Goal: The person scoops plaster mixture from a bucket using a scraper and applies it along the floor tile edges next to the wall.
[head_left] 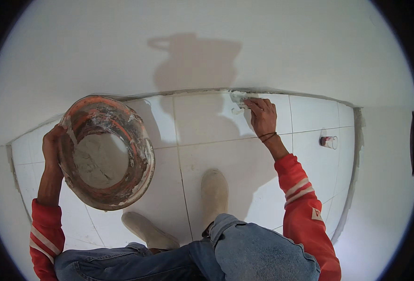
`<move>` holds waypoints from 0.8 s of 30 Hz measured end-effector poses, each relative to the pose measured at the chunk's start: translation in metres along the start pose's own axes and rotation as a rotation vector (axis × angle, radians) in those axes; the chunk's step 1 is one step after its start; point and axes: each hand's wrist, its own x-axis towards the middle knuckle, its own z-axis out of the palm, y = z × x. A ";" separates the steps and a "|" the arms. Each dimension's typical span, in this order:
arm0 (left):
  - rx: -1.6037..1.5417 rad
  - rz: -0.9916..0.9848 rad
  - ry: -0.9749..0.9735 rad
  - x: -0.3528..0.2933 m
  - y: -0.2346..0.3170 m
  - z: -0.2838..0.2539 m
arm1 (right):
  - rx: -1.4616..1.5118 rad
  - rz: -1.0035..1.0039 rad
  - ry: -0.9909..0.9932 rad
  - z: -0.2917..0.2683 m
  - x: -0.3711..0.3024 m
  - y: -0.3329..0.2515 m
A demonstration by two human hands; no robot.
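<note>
My left hand (52, 143) grips the left rim of a round, orange-brown bucket (143, 157) crusted with dried residue. Grey-white paste (101, 159) lies in its bottom, and its mouth is tilted toward me. On the right, my right hand (263, 117) reaches down to the floor along the wall's foot. Its fingers are closed on a small, flat-looking piece smeared with white paste (238, 98), whose exact kind I cannot make out. That piece is at the joint between wall and floor, with a smear of paste on the tile just below it.
White floor tiles (230, 122) with thin grout lines run up to the white wall (286, 42). A clear glass (328, 142) with something dark red on it is at the right, near the side wall. My shoes (215, 194) stand on the tiles between the bucket and my right arm.
</note>
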 end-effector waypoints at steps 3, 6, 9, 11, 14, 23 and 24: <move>-0.093 0.042 -0.045 0.001 -0.003 0.005 | -0.061 -0.075 0.150 0.021 0.003 0.002; -0.013 0.062 -0.022 0.003 -0.004 0.007 | -0.081 -0.065 0.206 0.038 -0.004 0.002; 0.008 0.057 -0.014 -0.001 0.001 0.011 | -0.125 -0.040 0.130 0.036 -0.015 -0.004; -0.010 0.052 -0.013 0.007 -0.005 -0.005 | -0.092 -0.018 0.022 0.024 -0.018 -0.011; -0.044 0.034 -0.023 0.008 -0.007 -0.007 | -0.081 -0.004 -0.100 -0.003 -0.025 -0.025; -0.015 0.031 -0.054 0.002 -0.003 0.001 | 0.417 0.739 -0.171 -0.030 -0.039 0.002; -0.046 0.034 -0.079 0.003 -0.005 0.000 | 0.275 0.631 -0.110 -0.028 -0.044 0.000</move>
